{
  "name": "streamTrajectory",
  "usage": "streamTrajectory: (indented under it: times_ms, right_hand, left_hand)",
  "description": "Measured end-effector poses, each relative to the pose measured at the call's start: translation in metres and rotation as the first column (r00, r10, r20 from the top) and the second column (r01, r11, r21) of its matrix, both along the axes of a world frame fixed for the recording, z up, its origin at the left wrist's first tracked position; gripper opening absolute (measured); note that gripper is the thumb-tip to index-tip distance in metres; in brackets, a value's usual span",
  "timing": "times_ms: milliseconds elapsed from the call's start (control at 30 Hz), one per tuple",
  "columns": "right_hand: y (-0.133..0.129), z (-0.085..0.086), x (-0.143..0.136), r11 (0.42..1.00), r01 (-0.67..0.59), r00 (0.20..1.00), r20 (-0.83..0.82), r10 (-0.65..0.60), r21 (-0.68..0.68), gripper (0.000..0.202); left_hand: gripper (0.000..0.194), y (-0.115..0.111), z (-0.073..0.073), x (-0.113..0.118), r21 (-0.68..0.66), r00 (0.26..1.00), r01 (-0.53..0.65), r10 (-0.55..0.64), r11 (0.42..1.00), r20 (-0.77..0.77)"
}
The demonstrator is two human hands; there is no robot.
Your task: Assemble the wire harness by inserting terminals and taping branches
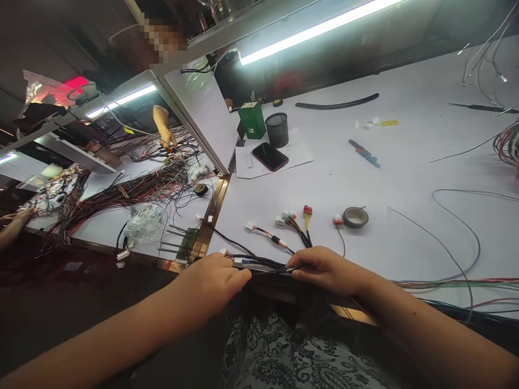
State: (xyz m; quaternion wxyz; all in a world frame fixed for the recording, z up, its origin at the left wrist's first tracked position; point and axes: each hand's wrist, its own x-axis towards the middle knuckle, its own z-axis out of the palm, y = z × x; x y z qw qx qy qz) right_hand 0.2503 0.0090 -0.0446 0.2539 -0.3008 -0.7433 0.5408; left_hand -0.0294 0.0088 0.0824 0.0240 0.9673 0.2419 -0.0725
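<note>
One wire bundle (265, 262), dark, running between both hands (219, 278) (324, 270)

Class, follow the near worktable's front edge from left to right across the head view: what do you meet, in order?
Left hand → dark wire bundle → right hand → red and green wires

Held harness (265, 262) partly hidden, wire bundle (507, 145) cut off right
</note>
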Motion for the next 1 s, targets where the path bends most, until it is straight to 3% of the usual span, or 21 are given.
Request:
streamTrajectory:
  times_ms: [67, 167, 333, 433, 567, 667, 733, 800, 933, 1000]
  right_hand:
    - [0.0, 0.002, -0.002, 0.999, 0.027, 0.998, 0.059, -0.028, 0.017, 0.02]
    - [-0.002, 0.007, -0.006, 0.997, 0.055, 0.99, 0.127, -0.061, 0.051, 0.021]
    - [0.0, 0.019, -0.019, 0.985, 0.125, 0.953, 0.261, -0.152, 0.118, 0.022]
    - [0.005, 0.024, -0.031, 0.957, 0.193, 0.911, 0.322, -0.258, 0.219, 0.018]
    - [0.01, 0.019, -0.042, 0.932, 0.303, 0.875, 0.33, -0.356, 0.201, 0.022]
    - [0.011, 0.008, -0.043, 0.92, 0.348, 0.869, 0.307, -0.388, 0.179, 0.025]
    - [0.01, 0.003, -0.042, 0.913, 0.372, 0.875, 0.265, -0.404, 0.165, 0.027]
    - [0.008, 0.001, -0.041, 0.906, 0.398, 0.876, 0.232, -0.423, 0.147, 0.028]
    - [0.003, 0.001, -0.041, 0.921, 0.35, 0.885, 0.263, -0.385, 0.17, 0.03]
    - [0.0, 0.002, -0.041, 0.937, 0.293, 0.904, 0.265, -0.336, 0.187, 0.032]
  left_hand:
    - [0.02, -0.007, -0.009, -0.001, 0.224, 0.987, 0.156, -0.147, 0.962, -0.057]
    - [0.022, -0.015, -0.009, 0.002, 0.36, 0.962, 0.274, -0.251, 0.892, -0.111]
    - [0.014, 0.006, 0.009, 0.015, 0.402, 0.971, 0.235, -0.203, 0.885, -0.123]
    - [0.016, 0.024, 0.002, 0.022, 0.415, 0.978, 0.196, -0.145, 0.888, -0.15]
    - [0.011, 0.017, -0.021, 0.025, 0.263, 0.982, 0.076, -0.027, 0.962, -0.186]
    - [0.02, 0.003, -0.024, 0.023, 0.003, 0.98, -0.184, 0.184, 0.983, -0.078]
    - [0.026, 0.0, -0.015, 0.02, -0.268, 0.934, -0.341, 0.358, 0.901, 0.015]
    - [0.028, 0.003, -0.001, 0.017, -0.452, 0.875, -0.417, 0.483, 0.789, 0.036]
    - [0.029, 0.011, 0.029, 0.014, -0.526, 0.805, -0.522, 0.592, 0.672, -0.042]
    - [0.039, 0.01, 0.035, 0.015, -0.629, 0.792, -0.5, 0.608, 0.595, -0.055]
